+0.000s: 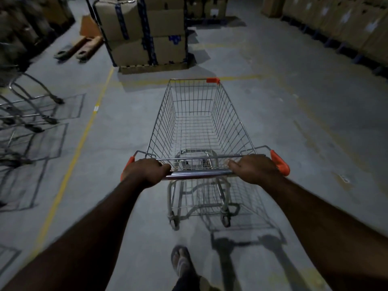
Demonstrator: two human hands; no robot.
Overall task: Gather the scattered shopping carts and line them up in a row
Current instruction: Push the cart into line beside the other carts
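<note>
An empty wire shopping cart (197,122) with orange corner guards stands straight ahead of me on the concrete floor. My left hand (148,172) is wrapped around the left end of its chrome handle bar (199,175). My right hand (252,169) grips the right end of the same bar. At the left edge, several other carts (25,110) stand close together, only their lower frames and wheels showing; their upper parts are cut off by the frame.
A stack of strapped cardboard boxes (144,32) stands beyond the cart's nose. A pallet jack (79,47) lies at back left. More boxes (340,24) line the right wall. A yellow floor line (84,131) runs between my cart and the left carts. My sandalled foot (180,261) is below.
</note>
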